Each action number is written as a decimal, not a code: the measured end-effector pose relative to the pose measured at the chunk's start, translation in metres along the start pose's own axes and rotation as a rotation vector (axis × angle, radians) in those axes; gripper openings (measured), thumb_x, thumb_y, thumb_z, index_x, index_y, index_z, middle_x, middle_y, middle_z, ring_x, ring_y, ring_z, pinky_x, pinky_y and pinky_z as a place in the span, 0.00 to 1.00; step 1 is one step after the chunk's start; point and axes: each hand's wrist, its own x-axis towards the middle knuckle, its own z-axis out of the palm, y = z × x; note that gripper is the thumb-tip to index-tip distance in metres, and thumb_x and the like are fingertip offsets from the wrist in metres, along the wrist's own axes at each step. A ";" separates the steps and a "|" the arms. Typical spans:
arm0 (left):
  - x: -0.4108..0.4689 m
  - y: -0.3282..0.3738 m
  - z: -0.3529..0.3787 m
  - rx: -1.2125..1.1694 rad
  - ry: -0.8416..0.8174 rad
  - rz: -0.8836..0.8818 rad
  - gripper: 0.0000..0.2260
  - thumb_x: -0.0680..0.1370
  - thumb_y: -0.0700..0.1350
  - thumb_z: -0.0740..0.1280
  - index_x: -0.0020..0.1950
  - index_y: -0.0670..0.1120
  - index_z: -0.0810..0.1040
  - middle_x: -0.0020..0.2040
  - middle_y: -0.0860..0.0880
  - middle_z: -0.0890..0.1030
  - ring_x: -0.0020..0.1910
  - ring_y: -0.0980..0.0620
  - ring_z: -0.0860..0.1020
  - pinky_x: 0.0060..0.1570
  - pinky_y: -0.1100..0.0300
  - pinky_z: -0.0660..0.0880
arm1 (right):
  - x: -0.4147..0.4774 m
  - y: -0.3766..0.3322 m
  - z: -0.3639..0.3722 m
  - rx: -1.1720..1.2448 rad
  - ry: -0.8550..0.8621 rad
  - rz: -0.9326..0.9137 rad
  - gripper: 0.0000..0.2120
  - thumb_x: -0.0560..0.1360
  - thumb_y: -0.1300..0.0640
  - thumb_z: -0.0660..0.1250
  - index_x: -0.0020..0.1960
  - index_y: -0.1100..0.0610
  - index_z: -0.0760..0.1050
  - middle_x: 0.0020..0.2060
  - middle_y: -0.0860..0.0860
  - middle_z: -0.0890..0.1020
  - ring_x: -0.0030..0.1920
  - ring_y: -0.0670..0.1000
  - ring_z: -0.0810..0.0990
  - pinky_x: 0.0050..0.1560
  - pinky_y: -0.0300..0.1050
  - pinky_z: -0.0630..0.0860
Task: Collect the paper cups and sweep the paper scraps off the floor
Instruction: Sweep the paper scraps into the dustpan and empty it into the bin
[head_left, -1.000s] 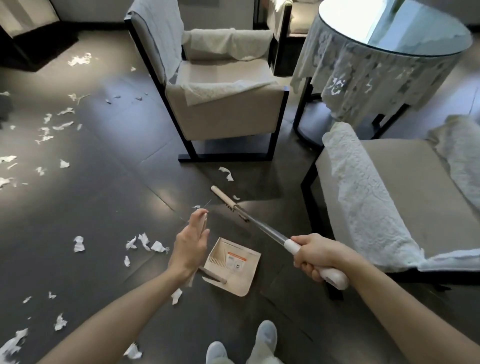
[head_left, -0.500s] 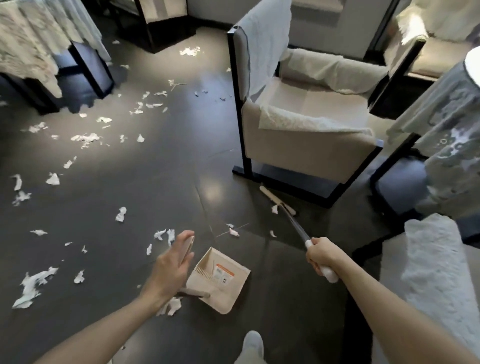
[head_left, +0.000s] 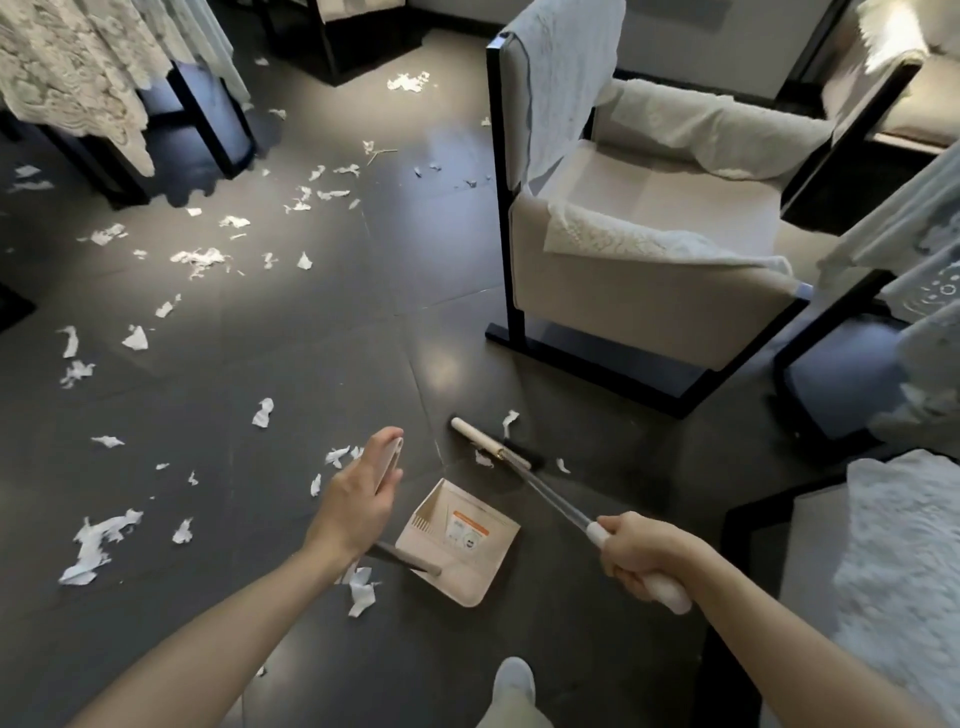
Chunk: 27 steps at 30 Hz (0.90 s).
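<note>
Torn white paper scraps (head_left: 200, 258) litter the dark floor, mostly to the left. My right hand (head_left: 636, 553) grips the white end of a broom handle. The broom head (head_left: 491, 442) rests on the floor just beyond a beige dustpan (head_left: 460, 543), with three small scraps (head_left: 509, 422) around it. My left hand (head_left: 358, 501) holds the top of the dustpan's long upright handle. More scraps (head_left: 362, 590) lie beside the pan, under my left wrist. No paper cups are in view.
A beige armchair (head_left: 649, 291) with a black frame stands right of centre, just past the broom. A lace-draped table (head_left: 78, 83) sits at the top left and another (head_left: 930, 270) at the right edge. A second cushioned seat (head_left: 898, 566) is at my right. My shoe (head_left: 514, 680) shows below.
My view has swung left, bringing more of the littered floor into sight. The broom head has drawn back from the armchair's base towards the dustpan. Both hands keep their holds.
</note>
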 end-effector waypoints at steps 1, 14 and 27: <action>0.000 0.000 0.000 -0.006 -0.003 -0.001 0.18 0.78 0.41 0.65 0.67 0.51 0.69 0.56 0.47 0.80 0.52 0.43 0.78 0.46 0.57 0.69 | -0.008 -0.004 0.002 0.022 -0.032 0.007 0.27 0.73 0.64 0.62 0.71 0.52 0.66 0.36 0.54 0.78 0.31 0.50 0.76 0.35 0.44 0.76; -0.028 -0.011 -0.009 -0.067 0.011 -0.003 0.17 0.79 0.40 0.63 0.66 0.50 0.67 0.51 0.43 0.79 0.47 0.40 0.77 0.44 0.56 0.67 | -0.053 -0.045 0.000 0.397 -0.031 -0.008 0.24 0.74 0.70 0.60 0.68 0.55 0.68 0.26 0.52 0.70 0.20 0.45 0.67 0.19 0.34 0.65; 0.006 -0.019 -0.019 -0.033 -0.094 0.046 0.18 0.78 0.41 0.65 0.67 0.51 0.67 0.48 0.48 0.79 0.45 0.45 0.78 0.44 0.56 0.70 | 0.007 -0.031 0.009 0.115 0.248 0.069 0.24 0.77 0.64 0.58 0.72 0.61 0.62 0.52 0.62 0.80 0.51 0.59 0.80 0.54 0.51 0.77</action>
